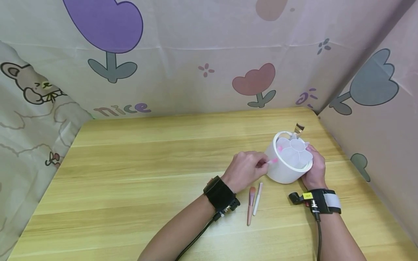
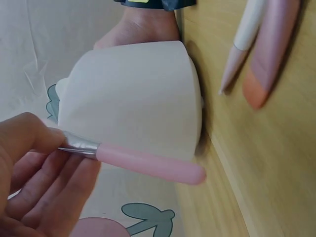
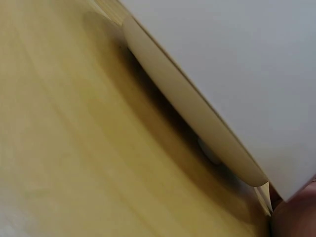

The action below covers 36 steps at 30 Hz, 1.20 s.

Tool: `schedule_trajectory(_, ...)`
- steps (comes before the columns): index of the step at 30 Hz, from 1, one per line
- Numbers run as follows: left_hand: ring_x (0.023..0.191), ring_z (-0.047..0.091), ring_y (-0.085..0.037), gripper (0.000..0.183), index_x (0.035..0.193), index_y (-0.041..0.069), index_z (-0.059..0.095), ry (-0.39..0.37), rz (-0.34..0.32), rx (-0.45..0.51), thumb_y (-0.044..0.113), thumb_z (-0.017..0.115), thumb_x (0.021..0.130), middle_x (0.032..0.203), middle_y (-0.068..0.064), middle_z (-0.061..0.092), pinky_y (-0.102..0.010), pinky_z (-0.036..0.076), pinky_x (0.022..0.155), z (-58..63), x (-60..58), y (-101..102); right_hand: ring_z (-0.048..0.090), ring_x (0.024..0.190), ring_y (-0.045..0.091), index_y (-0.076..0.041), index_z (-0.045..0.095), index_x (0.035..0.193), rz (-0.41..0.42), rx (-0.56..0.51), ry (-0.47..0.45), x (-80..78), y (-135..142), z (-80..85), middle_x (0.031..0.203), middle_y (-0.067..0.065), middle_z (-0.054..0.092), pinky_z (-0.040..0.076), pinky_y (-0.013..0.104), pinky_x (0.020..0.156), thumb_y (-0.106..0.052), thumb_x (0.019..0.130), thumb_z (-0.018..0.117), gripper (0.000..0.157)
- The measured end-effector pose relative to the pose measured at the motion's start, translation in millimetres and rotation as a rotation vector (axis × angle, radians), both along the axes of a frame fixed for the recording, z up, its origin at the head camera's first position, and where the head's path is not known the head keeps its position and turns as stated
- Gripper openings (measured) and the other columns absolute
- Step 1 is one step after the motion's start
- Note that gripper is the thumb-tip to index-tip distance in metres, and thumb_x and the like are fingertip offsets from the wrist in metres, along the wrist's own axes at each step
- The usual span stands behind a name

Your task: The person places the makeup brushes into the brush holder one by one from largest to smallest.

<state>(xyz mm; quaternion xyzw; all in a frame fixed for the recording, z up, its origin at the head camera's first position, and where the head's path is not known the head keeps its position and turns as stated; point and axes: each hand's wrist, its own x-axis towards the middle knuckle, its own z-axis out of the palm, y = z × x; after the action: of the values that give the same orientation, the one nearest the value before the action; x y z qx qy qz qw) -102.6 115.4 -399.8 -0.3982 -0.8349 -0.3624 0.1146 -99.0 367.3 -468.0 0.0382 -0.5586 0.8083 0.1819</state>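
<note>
My left hand (image 1: 246, 168) pinches a makeup brush (image 2: 148, 165) by its silver ferrule. Its pink handle points down past the near side of a white round holder (image 1: 281, 174), and its head is hidden by the fingers in the left wrist view. The holder has a translucent flower-shaped insert (image 1: 295, 154) in its top. From the right side, my right hand (image 1: 316, 168) grips the holder's wall. A dark shadow and a small foot (image 3: 209, 150) show under its base in the right wrist view.
A pink brush (image 1: 250, 206) and a slim white-handled tool (image 1: 257, 199) lie side by side on the wooden table (image 1: 130, 174), in front of the holder. A dark-tipped brush (image 1: 298, 128) sticks up at the holder's back. Printed curtains (image 1: 183, 83) border the table behind and at both sides.
</note>
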Motion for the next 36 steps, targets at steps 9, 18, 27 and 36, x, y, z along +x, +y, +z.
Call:
schedule_trajectory(9, 0.080, 0.065, 0.000, 0.012, 0.095, 0.003, 0.072, -0.013, -0.106, 0.281, 0.008, 0.064, 0.087, 0.090, -0.004, 0.072, -0.003, 0.046, 0.072, 5.1, 0.2, 0.5, 0.053, 0.077, 0.011, -0.002, 0.060, 0.088, 0.011, -0.006, 0.020, 0.5, 0.5, 1.1, 0.083, 0.002, 0.057, 0.045, 0.020, 0.068, -0.018, 0.101, 0.038, 0.029)
schedule_trajectory(18, 0.085, 0.066, -0.002, 0.013, 0.098, 0.003, 0.070, 0.047, -0.135, 0.459, 0.006, 0.067, 0.086, 0.092, -0.004, 0.072, -0.006, 0.047, 0.076, 10.7, 1.1, 4.7, 0.053, 0.076, 0.012, -0.003, 0.061, 0.088, -0.012, -0.019, 0.005, 1.8, 0.2, 2.9, 0.082, 0.002, 0.058, 0.045, 0.021, 0.067, -0.018, 0.100, 0.039, 0.030)
schedule_trajectory(27, 0.089, 0.065, -0.002, 0.014, 0.098, 0.002, 0.070, 0.072, -0.136, 0.552, 0.002, 0.064, 0.085, 0.092, -0.005, 0.071, -0.008, 0.048, 0.078, 19.3, 4.1, 11.7, 0.054, 0.075, 0.011, -0.003, 0.061, 0.088, -0.011, -0.009, 0.008, 0.5, -1.7, 2.4, 0.081, 0.001, 0.056, 0.045, 0.020, 0.066, -0.018, 0.100, 0.040, 0.028)
schedule_trajectory(36, 0.090, 0.064, 0.000, 0.013, 0.098, 0.003, 0.071, 0.101, -0.137, 0.541, 0.006, 0.064, 0.087, 0.092, -0.003, 0.071, -0.008, 0.047, 0.082, 21.9, 4.2, 15.8, 0.055, 0.074, 0.010, -0.004, 0.060, 0.087, -0.037, 0.027, -0.030, 0.6, -2.4, 3.3, 0.080, 0.001, 0.058, 0.045, 0.019, 0.064, -0.019, 0.100, 0.040, 0.028)
